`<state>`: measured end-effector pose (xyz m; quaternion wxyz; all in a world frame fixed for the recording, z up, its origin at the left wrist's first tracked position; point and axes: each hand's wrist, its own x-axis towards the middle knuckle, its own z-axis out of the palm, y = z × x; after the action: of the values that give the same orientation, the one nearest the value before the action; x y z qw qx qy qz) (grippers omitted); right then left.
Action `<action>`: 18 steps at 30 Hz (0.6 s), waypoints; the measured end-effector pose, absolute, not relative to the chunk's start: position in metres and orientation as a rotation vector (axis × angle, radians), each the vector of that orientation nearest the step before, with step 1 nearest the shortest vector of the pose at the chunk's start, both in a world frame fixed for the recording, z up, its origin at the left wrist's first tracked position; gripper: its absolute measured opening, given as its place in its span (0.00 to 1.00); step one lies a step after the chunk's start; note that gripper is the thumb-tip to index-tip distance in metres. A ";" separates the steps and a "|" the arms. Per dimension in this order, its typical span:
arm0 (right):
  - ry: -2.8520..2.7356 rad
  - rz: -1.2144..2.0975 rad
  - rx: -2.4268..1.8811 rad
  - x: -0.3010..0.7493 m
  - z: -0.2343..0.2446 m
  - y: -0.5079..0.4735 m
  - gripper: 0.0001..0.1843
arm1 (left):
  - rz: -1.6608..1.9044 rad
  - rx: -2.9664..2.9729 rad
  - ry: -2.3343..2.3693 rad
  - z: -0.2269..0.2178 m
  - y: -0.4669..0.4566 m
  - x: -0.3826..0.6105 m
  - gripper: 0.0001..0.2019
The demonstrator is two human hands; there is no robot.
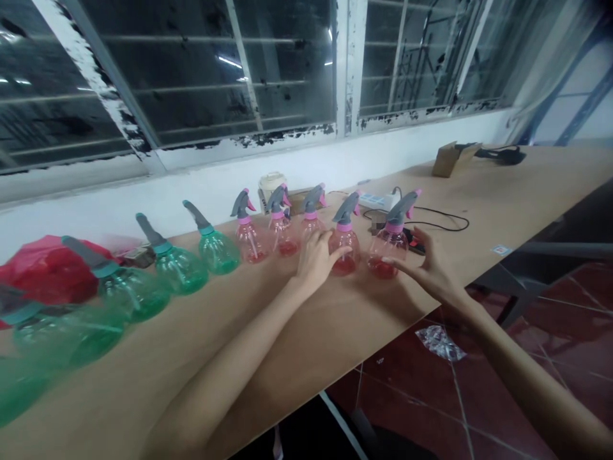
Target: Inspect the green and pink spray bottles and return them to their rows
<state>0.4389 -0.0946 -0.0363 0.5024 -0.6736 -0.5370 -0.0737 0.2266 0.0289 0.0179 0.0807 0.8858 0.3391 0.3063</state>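
Spray bottles with pink collars and grey-and-pink trigger heads stand upright in a row, with red liquid in them. My left hand is at the left side of one pink spray bottle, its thumb stretched across the front. Its other fingers are partly hidden. My right hand is at the right of the end pink spray bottle. Its thumb overlaps the bottle's front and its fingers are spread apart; whether they touch cannot be told. Green spray bottles continue the row leftward.
Brown board covers the table, whose front edge runs diagonally. Behind the bottles are a white tub, a power strip and a black cable. A red bag lies left; a cardboard box stands far right.
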 end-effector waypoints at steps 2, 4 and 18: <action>-1.282 -0.108 -1.612 0.432 -0.037 -0.086 0.51 | 0.890 2.694 1.006 0.019 0.032 0.230 0.26; -1.262 -0.081 -1.617 0.426 -0.035 -0.080 0.47 | 0.868 2.734 1.003 0.022 0.034 0.232 0.26; -1.252 -0.102 -1.728 0.394 -0.030 -0.110 0.43 | 0.819 2.809 1.042 0.022 0.039 0.243 0.25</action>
<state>0.3943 -0.1096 -0.0296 0.4818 -0.7087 -0.5137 -0.0418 0.2429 0.0385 0.0223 0.0178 0.9042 0.3356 0.2636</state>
